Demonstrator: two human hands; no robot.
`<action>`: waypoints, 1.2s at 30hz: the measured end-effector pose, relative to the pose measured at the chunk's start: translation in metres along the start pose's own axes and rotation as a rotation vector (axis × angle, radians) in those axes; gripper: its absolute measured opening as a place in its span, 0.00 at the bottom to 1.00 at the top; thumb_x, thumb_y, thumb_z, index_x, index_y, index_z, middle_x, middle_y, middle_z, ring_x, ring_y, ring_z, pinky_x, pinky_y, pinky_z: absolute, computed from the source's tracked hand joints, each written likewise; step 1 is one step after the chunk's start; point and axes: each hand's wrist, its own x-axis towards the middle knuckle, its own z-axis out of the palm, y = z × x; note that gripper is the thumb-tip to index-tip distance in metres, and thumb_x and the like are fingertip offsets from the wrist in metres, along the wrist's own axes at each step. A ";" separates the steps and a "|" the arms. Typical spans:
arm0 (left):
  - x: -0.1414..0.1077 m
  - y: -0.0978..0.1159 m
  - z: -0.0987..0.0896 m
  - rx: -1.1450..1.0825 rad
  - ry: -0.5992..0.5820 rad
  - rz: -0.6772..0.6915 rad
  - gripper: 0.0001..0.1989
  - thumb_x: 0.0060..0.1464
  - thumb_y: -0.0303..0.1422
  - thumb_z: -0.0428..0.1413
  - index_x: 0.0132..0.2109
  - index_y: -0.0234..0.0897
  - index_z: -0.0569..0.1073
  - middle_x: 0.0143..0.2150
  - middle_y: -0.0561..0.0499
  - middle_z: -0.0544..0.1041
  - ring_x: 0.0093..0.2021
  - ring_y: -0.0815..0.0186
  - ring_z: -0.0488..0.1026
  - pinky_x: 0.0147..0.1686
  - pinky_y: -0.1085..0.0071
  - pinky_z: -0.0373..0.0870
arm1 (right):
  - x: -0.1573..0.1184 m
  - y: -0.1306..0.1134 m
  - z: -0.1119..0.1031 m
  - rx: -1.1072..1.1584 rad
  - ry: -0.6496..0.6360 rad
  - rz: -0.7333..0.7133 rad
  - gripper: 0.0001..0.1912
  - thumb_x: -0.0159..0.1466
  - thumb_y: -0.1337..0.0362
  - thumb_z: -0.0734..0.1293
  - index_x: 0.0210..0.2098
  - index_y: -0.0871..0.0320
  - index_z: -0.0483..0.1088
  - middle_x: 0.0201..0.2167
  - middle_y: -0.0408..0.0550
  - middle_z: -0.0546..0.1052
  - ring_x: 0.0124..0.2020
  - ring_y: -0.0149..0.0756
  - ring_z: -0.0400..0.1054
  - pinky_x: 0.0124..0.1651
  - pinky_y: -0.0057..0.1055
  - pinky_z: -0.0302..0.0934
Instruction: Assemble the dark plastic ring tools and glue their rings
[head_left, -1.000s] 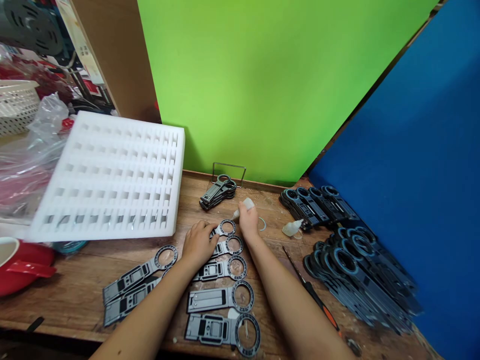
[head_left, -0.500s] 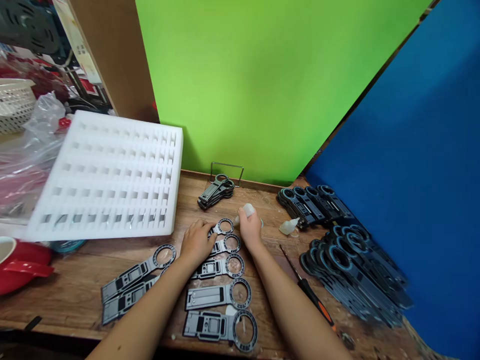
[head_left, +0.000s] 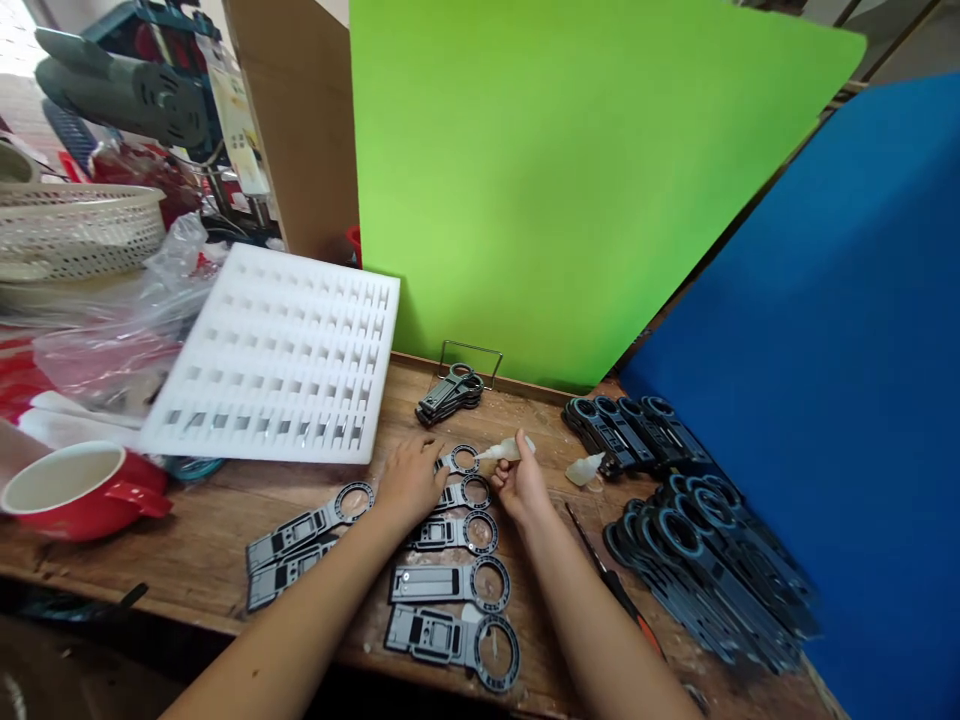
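Red mug (head_left: 71,498): upright at the table's (head_left: 191,560) left end, handle toward the right.
Slotted white block (head_left: 279,338): behind and to the right of the mug.
Pair of grey pieces (head_left: 294,545): side by side, rings to the upper right, partly hidden by the left forearm.
Left hand (head_left: 405,482): palm down, forearm rising from the lower left, thumb angled right; it covers the left end of the topmost piece (head_left: 449,462). Whether its grip is closed on that piece cannot be told.
Column of ringed pieces (head_left: 433,534): five in all, topmost included, running from the left hand to the near edge, rings to the right.
Right hand (head_left: 525,490): turned on its side, thumb uppermost, forearm from the lower right; its grip is clamped on a white bottle (head_left: 510,449).
White bottle: nearly level, nozzle leftward at the topmost ring; contact cannot be judged.
Second bottle (head_left: 584,469): lying right of the right hand.
Screwdriver (head_left: 619,592): aslant beside the right forearm.
Dark ringed stacks (head_left: 716,560): heaped at far right.
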 end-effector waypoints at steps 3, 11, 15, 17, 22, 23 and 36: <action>-0.032 -0.026 -0.028 -0.036 0.078 -0.029 0.18 0.57 0.39 0.47 0.52 0.43 0.71 0.53 0.48 0.72 0.54 0.59 0.65 0.56 0.62 0.60 | -0.034 0.005 0.016 0.075 -0.101 0.113 0.22 0.52 0.42 0.65 0.23 0.54 0.59 0.11 0.33 0.56 0.11 0.24 0.47 0.14 0.23 0.42; -0.154 -0.107 -0.036 -0.030 0.238 -0.177 0.14 0.57 0.41 0.48 0.44 0.44 0.75 0.50 0.48 0.73 0.53 0.58 0.67 0.56 0.58 0.61 | -0.098 0.061 0.071 -0.160 -0.257 0.054 0.18 0.52 0.48 0.68 0.26 0.56 0.63 0.15 0.36 0.64 0.15 0.26 0.54 0.17 0.24 0.46; -0.162 -0.100 -0.025 0.079 0.173 -0.162 0.18 0.55 0.42 0.50 0.52 0.47 0.71 0.58 0.48 0.69 0.61 0.54 0.59 0.61 0.52 0.52 | -0.100 0.073 0.091 -0.362 -0.246 -0.152 0.15 0.52 0.51 0.67 0.24 0.56 0.64 0.18 0.39 0.68 0.21 0.31 0.60 0.24 0.28 0.55; -0.159 -0.096 -0.022 0.120 0.156 -0.174 0.18 0.55 0.42 0.50 0.52 0.49 0.71 0.59 0.49 0.68 0.63 0.54 0.57 0.62 0.49 0.47 | -0.099 0.076 0.097 -0.388 -0.235 -0.170 0.14 0.50 0.53 0.68 0.25 0.57 0.65 0.21 0.40 0.70 0.25 0.33 0.63 0.29 0.29 0.58; -0.157 -0.098 -0.019 0.128 0.148 -0.182 0.15 0.55 0.41 0.50 0.49 0.50 0.73 0.59 0.52 0.69 0.63 0.56 0.56 0.63 0.50 0.42 | -0.101 0.083 0.101 -0.445 -0.252 -0.189 0.12 0.52 0.54 0.66 0.24 0.57 0.65 0.21 0.40 0.70 0.27 0.34 0.63 0.32 0.30 0.58; -0.157 -0.098 -0.019 0.121 0.147 -0.181 0.15 0.55 0.41 0.50 0.49 0.50 0.73 0.59 0.52 0.69 0.63 0.56 0.56 0.63 0.50 0.42 | -0.101 0.085 0.100 -0.453 -0.256 -0.190 0.12 0.52 0.54 0.66 0.24 0.56 0.64 0.21 0.40 0.69 0.26 0.34 0.63 0.31 0.30 0.57; -0.158 -0.099 -0.019 0.089 0.151 -0.178 0.15 0.55 0.41 0.51 0.49 0.50 0.72 0.59 0.53 0.68 0.64 0.56 0.56 0.63 0.50 0.42 | -0.103 0.090 0.100 -0.590 -0.283 -0.244 0.13 0.56 0.53 0.64 0.26 0.56 0.64 0.22 0.40 0.69 0.26 0.33 0.62 0.31 0.29 0.57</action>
